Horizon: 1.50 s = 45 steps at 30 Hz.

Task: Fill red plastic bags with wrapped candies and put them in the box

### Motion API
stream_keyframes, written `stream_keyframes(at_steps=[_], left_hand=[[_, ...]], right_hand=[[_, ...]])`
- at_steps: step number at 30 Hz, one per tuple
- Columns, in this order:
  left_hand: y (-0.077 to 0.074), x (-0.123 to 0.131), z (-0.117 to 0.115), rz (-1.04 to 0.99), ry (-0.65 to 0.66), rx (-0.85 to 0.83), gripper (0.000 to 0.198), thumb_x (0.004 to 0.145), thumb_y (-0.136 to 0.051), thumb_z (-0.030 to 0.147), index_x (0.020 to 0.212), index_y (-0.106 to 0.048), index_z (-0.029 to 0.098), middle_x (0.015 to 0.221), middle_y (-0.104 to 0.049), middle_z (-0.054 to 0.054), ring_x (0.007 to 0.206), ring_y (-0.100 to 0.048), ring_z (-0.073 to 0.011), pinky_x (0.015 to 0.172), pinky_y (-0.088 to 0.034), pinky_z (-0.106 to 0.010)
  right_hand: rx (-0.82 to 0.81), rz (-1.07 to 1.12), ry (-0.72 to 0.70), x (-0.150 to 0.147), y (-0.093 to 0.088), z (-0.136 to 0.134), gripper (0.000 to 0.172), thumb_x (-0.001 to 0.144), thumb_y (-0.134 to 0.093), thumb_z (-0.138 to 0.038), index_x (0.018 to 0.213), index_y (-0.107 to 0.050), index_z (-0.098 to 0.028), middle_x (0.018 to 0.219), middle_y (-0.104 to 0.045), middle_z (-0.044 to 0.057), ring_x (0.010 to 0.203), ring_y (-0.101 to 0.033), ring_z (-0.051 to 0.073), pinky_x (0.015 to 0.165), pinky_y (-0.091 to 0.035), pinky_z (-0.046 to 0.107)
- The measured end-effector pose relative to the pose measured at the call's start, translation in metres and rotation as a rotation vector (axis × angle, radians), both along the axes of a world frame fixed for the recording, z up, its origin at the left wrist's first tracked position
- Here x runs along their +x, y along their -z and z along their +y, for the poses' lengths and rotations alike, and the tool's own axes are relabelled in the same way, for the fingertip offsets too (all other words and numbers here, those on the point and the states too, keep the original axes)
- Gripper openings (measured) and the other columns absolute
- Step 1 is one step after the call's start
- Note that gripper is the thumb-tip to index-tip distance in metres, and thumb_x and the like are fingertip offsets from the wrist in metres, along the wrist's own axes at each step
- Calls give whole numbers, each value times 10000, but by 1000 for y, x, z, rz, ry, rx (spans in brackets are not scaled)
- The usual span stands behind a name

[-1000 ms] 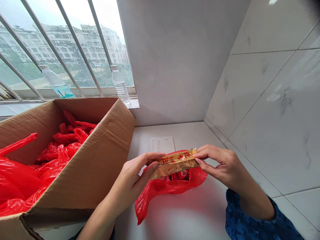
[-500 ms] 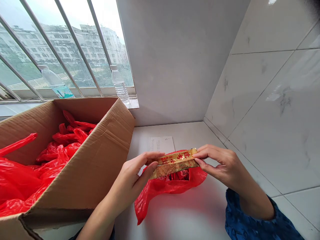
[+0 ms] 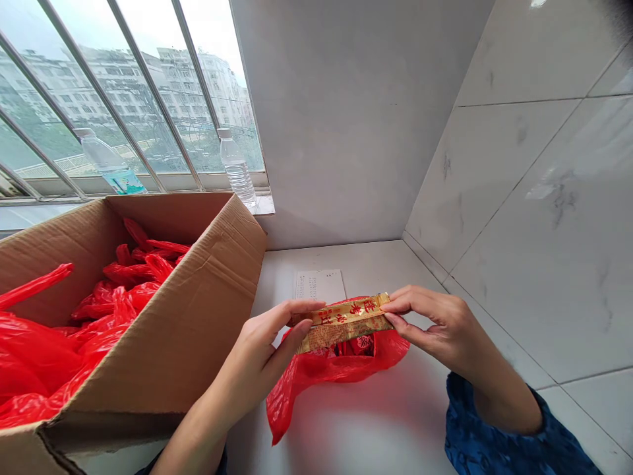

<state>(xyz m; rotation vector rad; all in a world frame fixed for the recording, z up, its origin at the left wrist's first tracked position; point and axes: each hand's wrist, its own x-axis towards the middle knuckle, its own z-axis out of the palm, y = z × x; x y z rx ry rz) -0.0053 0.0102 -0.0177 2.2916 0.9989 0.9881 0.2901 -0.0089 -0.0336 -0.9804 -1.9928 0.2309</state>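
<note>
A long gold packet with red characters is held level between both hands, just above an open red plastic bag that lies on the white counter. My left hand pinches the packet's left end with thumb and fingers. My right hand pinches its right end. More small red packets show inside the bag's mouth, under the gold packet.
A large open cardboard box full of red plastic bags stands at the left. A printed white paper lies behind the hands. Two water bottles stand on the window sill. Tiled walls close the right and back.
</note>
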Motion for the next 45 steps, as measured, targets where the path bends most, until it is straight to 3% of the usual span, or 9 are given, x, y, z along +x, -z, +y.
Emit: stream_keyframes(at_steps=[10, 33, 45], left_hand=[[2, 1, 0, 2, -8, -5, 237, 1032, -500, 216, 1217, -647, 232, 1056, -770, -33, 868, -724, -141, 762, -562, -219], [1, 1, 1, 1, 13, 0, 262, 1032, -502, 172, 1238, -620, 283, 1088, -759, 32, 904, -711, -86, 785, -525, -151], [0, 0, 1, 1, 11, -23, 257, 1024, -515, 178, 1232, -624, 281, 1094, -754, 23, 920, -713, -107, 791, -545, -183]], right_hand=[[-4, -4, -10, 1, 0, 1, 124, 950, -610, -136, 980, -682, -231, 924, -747, 48, 819, -719, 185, 701, -582, 289], [-16, 13, -2, -1, -1, -1, 136, 943, -622, -111, 961, -676, -234, 936, -744, 24, 830, -715, 168, 736, -568, 283], [-60, 45, 3, -1, -4, -3, 128, 941, -631, -130, 971, -690, -240, 954, -740, 17, 837, -713, 164, 718, -585, 278]])
